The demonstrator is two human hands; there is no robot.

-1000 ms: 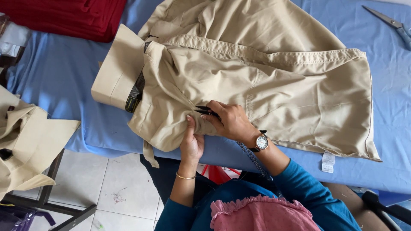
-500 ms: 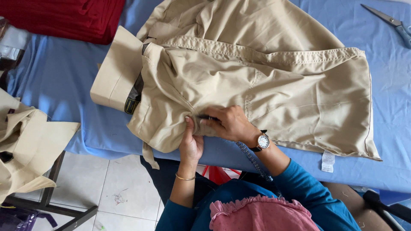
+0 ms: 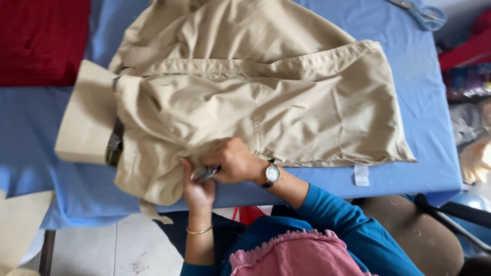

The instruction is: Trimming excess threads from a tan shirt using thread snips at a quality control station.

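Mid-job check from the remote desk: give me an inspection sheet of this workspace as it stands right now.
Surface: table under a blue cloth, mostly covered by fabric.
Job's things: beige garment spread flat and creased; a small metal tool at its near edge, kind too small to tell.
Clutter: scissors at the far right corner; red fabric far left; white tag at the near edge.
Grippers: left hand pinches the garment's edge; right hand, with a wristwatch, holds the tool.
Cables: nothing seen.
Surroundings: tiled floor; more beige fabric lower left; chair on the right.
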